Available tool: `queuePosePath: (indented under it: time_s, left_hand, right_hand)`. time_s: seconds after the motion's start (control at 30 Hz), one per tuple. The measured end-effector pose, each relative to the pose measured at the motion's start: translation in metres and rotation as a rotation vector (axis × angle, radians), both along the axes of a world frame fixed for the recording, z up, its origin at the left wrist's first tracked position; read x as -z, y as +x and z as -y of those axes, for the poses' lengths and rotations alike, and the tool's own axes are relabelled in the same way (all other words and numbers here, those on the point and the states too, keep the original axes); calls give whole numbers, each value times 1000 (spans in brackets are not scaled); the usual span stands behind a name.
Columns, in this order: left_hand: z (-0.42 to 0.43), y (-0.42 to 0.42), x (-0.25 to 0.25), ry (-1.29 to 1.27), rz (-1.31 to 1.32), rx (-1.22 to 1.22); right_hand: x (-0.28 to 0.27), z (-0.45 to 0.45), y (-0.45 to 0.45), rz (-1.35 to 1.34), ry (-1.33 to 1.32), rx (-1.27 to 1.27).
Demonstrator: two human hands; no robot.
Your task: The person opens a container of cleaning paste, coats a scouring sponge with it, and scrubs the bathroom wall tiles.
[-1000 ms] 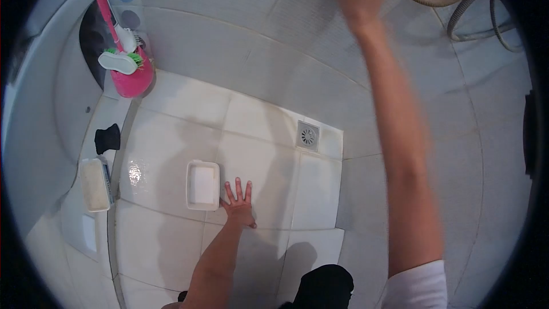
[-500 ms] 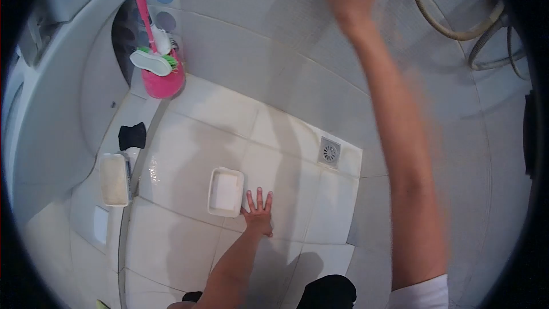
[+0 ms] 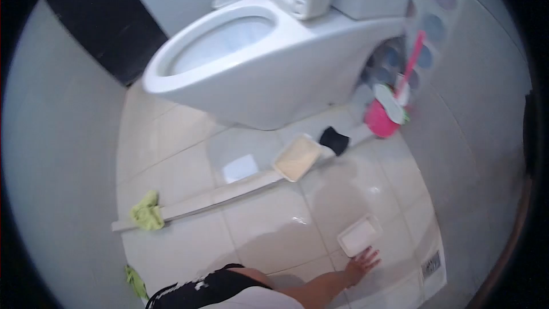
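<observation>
My left hand (image 3: 363, 266) lies on the tiled floor with its fingers spread, holding nothing. Its fingertips are right beside a small white rectangular container (image 3: 359, 238), and a pale surface shows inside that. My right hand is outside the view. On the raised ledge farther off sits a larger white tub (image 3: 297, 159) with a cream-coloured inside. Beside the tub is a black pad-like piece (image 3: 334, 141), narrower in the middle.
A white toilet (image 3: 274, 80) stands beyond the low ledge (image 3: 229, 191). A pink holder (image 3: 382, 119) with brushes is in the corner by the wall. One yellow-green cloth (image 3: 147, 212) hangs over the ledge. A floor drain (image 3: 431, 264) is at the lower right.
My view has swung left, bringing the toilet and cloth into sight. My right arm, raised by the wall before, has left the view. My left hand stays on the floor by the small container.
</observation>
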State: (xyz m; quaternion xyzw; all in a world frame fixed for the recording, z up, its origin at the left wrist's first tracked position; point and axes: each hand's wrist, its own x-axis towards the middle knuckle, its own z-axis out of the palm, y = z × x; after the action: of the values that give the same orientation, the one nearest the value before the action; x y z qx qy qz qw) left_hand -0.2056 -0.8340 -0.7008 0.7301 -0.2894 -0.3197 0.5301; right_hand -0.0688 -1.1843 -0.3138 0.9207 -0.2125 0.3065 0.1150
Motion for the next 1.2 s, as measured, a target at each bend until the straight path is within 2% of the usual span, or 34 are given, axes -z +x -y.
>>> queuePosePath:
  time_s: [0.03, 0.2, 0.27, 0.3, 0.33, 0.37, 0.4, 0.43, 0.5, 0.53, 0.6, 0.63, 0.7, 0.73, 0.8, 0.83, 0.9, 0.97, 1.07, 1.13, 1.2]
  left_hand:
    - [0, -11, 34, -387, -116, -172]
    - [2, 10, 2, 716, 887, 433]
    - [-1, 5, 0, 588, 974, 355]
    - [-10, 0, 14, 285, 782, 170]
    - [-21, 32, -32, 432, 738, 638]
    - [-17, 43, -66, 523, 664, 712]
    - [-13, 53, -103, 616, 592, 784]
    - [-8, 55, -106, 665, 529, 864]
    - [1, 56, -115, 778, 486, 945]
    - [2, 55, -115, 761, 494, 968]
    - [2, 56, -115, 790, 461, 971]
    - [3, 55, -116, 785, 466, 979]
    - [3, 56, -119, 799, 472, 980]
    - [4, 57, -121, 790, 480, 992]
    - [3, 57, -126, 823, 475, 990]
    - [3, 56, -121, 811, 466, 998]
    - [2, 57, -109, 784, 457, 1004]
    - [3, 55, -109, 803, 472, 1009]
    - [2, 54, -120, 834, 472, 991]
    - [4, 54, -123, 838, 486, 985]
    - [5, 55, -127, 845, 499, 988]
  right_hand:
    - [7, -5, -9, -59, -42, 11]
    - [32, -12, -56, -322, -94, -47]
    - [8, -6, -75, -268, -87, -7]
    - [-16, -5, -88, -182, -114, 67]
    - [-42, 3, -96, -29, -153, 142]
    - [-74, 0, -100, 95, -342, 167]
    - [-101, -7, -97, 227, -401, 155]
    - [-112, -6, -95, 287, -418, 111]
    - [-98, -22, -76, 320, -461, 99]
    - [-73, -10, -72, 289, -433, 88]
    - [-19, -7, -67, -35, -400, 43]
    - [-6, -8, -76, -38, -403, 52]
    - [5, -16, -94, -345, -334, -26]
    - [-2, -13, -108, -349, -337, -11]
    - [-31, -15, -137, 72, -267, 132]
    - [-41, -18, -140, 58, -272, 135]
    - [-54, -24, -142, 250, -264, 240]
    - [-52, -16, -107, 290, -290, 89]
    - [-59, -22, -57, 255, -281, 66]
    - [-65, -25, -57, 160, -280, 148]
    - [-67, -20, -117, 264, -177, 78]
